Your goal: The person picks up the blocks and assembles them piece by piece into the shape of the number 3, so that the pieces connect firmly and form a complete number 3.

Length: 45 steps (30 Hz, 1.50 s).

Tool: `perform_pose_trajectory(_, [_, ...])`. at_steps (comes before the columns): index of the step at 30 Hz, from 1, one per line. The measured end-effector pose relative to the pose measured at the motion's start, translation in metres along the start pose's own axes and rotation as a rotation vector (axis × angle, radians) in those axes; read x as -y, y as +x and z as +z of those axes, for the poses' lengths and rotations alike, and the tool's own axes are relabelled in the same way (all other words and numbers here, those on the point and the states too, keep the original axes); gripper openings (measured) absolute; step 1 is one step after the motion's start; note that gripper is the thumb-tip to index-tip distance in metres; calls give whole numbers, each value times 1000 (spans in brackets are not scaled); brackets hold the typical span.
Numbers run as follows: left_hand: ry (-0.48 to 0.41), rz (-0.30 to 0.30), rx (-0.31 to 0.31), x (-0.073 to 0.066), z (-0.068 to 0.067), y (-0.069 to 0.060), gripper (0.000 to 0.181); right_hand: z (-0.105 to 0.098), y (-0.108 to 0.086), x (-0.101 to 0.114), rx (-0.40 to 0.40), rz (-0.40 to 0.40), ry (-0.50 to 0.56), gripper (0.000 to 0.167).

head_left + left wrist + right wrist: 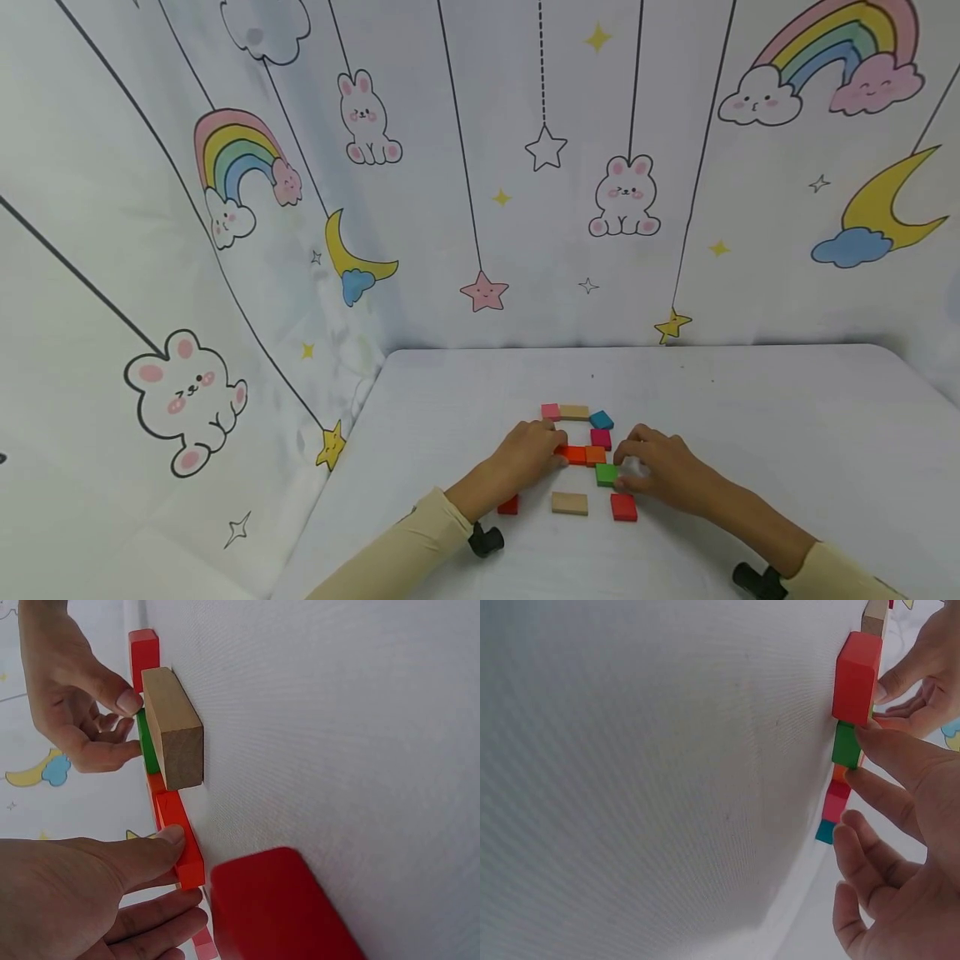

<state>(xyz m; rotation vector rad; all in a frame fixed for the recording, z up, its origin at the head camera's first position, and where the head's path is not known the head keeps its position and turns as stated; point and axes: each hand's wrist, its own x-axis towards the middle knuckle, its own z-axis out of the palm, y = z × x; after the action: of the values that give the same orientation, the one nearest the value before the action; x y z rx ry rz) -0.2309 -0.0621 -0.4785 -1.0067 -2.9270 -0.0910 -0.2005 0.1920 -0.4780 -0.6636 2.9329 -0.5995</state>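
Observation:
My left hand (528,454) pinches an orange-red block (574,455), thumb on its near side in the left wrist view. An orange block (596,455) sits against its right end. At the right, my right hand (667,467) holds the green block (846,744) between thumb and forefinger, the other fingers loosely bent. That green block lies just below the orange one in the head view. A crimson block (601,438) stands above the orange block, with a tilted blue block (602,419) beyond it.
Farther back lie a pink block (551,412) and a wooden block (574,412). Nearer are another wooden block (570,503), a red block (624,507) at the right and a dark red block (508,505) under the left wrist. White cloth covers the table (750,417).

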Motion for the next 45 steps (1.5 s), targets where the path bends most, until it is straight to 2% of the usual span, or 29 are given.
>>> perform_pose_trajectory(17, [-10, -3, 0, 0, -1, -1, 30, -4, -2, 1, -9, -7, -8, 33])
perform_pose_trajectory(25, [-15, -7, -4, -2, -3, -3, 28, -11, -10, 3, 4, -4, -1, 33])
perform_pose_trajectory(30, [-13, -5, -6, -2, -3, -3, 28, -16, -15, 4, 14, -28, -11, 32])
perform_pose_trajectory(35, [-5, 0, -4, -1, -4, -3, 29, -22, -22, 6, 46, -46, -1, 33])
perform_pose_trajectory(42, [4, 3, 0, -1, -3, -3, 30, -22, -28, 6, 150, 14, 15, 39])
perform_pose_trajectory(45, [5, 3, -1, -1, -3, -2, 30, -22, -31, 8, 166, 9, 26, 39])
